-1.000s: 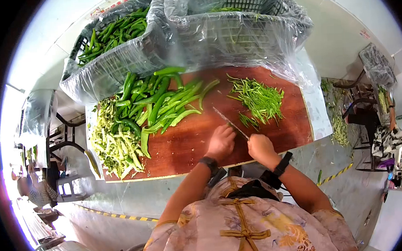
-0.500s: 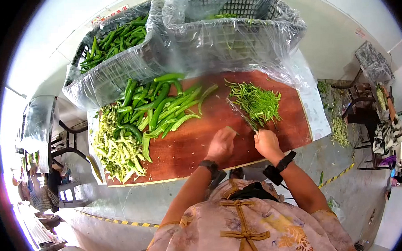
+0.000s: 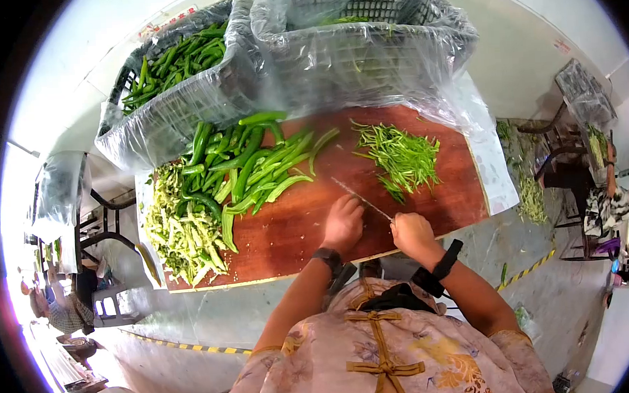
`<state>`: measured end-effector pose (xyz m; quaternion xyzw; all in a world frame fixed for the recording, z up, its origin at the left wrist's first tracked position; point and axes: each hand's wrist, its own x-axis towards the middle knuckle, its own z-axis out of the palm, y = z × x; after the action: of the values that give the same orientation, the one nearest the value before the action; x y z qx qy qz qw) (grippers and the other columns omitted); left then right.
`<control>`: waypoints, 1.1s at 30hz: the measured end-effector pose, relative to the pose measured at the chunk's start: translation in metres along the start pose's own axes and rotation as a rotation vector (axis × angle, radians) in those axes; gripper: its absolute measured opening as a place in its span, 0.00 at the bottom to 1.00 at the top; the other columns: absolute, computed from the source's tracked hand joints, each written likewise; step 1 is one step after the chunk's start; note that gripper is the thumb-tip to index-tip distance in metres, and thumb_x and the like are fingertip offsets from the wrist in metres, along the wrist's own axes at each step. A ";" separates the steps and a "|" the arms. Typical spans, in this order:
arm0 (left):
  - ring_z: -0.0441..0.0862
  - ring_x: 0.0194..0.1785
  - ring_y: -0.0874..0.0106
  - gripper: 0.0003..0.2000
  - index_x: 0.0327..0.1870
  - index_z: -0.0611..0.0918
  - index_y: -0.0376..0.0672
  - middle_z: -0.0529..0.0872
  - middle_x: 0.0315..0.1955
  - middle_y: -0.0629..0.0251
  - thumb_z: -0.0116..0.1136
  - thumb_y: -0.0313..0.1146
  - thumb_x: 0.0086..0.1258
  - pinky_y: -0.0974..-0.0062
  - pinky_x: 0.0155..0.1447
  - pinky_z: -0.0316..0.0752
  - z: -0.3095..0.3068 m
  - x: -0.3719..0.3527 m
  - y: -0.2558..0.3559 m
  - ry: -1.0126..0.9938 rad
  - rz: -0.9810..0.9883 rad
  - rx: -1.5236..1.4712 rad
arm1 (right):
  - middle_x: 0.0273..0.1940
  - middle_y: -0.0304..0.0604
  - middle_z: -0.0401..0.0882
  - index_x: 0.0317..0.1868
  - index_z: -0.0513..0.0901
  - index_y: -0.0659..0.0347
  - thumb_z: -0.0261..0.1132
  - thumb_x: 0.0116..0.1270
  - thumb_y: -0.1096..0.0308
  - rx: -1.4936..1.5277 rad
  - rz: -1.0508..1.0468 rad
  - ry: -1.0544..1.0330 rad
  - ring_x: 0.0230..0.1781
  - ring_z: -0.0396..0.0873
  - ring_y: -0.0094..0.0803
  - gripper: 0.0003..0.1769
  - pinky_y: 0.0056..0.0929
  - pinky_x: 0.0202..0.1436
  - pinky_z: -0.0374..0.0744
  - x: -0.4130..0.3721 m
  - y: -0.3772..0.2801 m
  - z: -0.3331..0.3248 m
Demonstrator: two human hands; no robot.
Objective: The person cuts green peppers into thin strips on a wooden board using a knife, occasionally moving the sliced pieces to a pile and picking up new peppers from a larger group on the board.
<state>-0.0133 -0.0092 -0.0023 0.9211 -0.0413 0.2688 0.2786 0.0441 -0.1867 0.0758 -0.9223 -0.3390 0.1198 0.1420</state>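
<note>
My right hand (image 3: 412, 234) is wrapped round the handle of a knife, whose thin blade (image 3: 364, 199) points up and to the left over the brown board (image 3: 288, 237). Just left of the blade, my left hand (image 3: 343, 223) rests low with its fingers curled; whatever lies under them is hidden. Beyond the knife lies a pile of thin green pepper strips (image 3: 401, 156). Whole and halved green peppers (image 3: 245, 164) are heaped on the left of the board. Pale pepper cores and scraps (image 3: 188, 235) form a mound at the left edge.
Behind the board stand two plastic-lined crates: the left crate (image 3: 175, 111) holds green peppers, the right crate (image 3: 364, 59) some green pieces. A person (image 3: 606, 202) sits at the right, another (image 3: 64, 309) at far left. Yellow-black tape (image 3: 187, 347) marks the floor.
The knife has swung left, away from the pepper strips, and its blade now lies close to my left hand. The pale green piece at my left fingertips no longer shows.
</note>
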 end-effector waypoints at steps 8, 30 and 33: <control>0.72 0.52 0.56 0.11 0.34 0.78 0.39 0.77 0.40 0.57 0.54 0.23 0.46 0.61 0.55 0.70 0.001 0.001 -0.002 0.007 0.017 -0.017 | 0.25 0.58 0.78 0.25 0.78 0.67 0.60 0.59 0.66 -0.019 -0.001 -0.071 0.29 0.78 0.55 0.11 0.50 0.34 0.76 0.015 -0.001 0.000; 0.73 0.51 0.56 0.14 0.40 0.80 0.38 0.78 0.42 0.58 0.54 0.20 0.51 0.63 0.54 0.71 0.000 0.003 0.004 0.024 -0.059 -0.008 | 0.25 0.57 0.78 0.26 0.78 0.66 0.61 0.59 0.66 0.024 0.031 0.047 0.29 0.77 0.56 0.11 0.49 0.34 0.76 0.003 0.009 -0.001; 0.74 0.50 0.56 0.12 0.38 0.80 0.38 0.78 0.43 0.58 0.53 0.20 0.50 0.62 0.54 0.71 0.001 0.001 0.001 0.024 -0.047 -0.022 | 0.25 0.57 0.78 0.27 0.78 0.66 0.61 0.59 0.66 0.017 0.016 0.017 0.28 0.78 0.56 0.10 0.49 0.34 0.76 0.002 0.006 -0.004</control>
<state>-0.0121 -0.0109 -0.0019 0.9154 -0.0193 0.2729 0.2953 0.0501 -0.1902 0.0770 -0.9246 -0.3296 0.1162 0.1517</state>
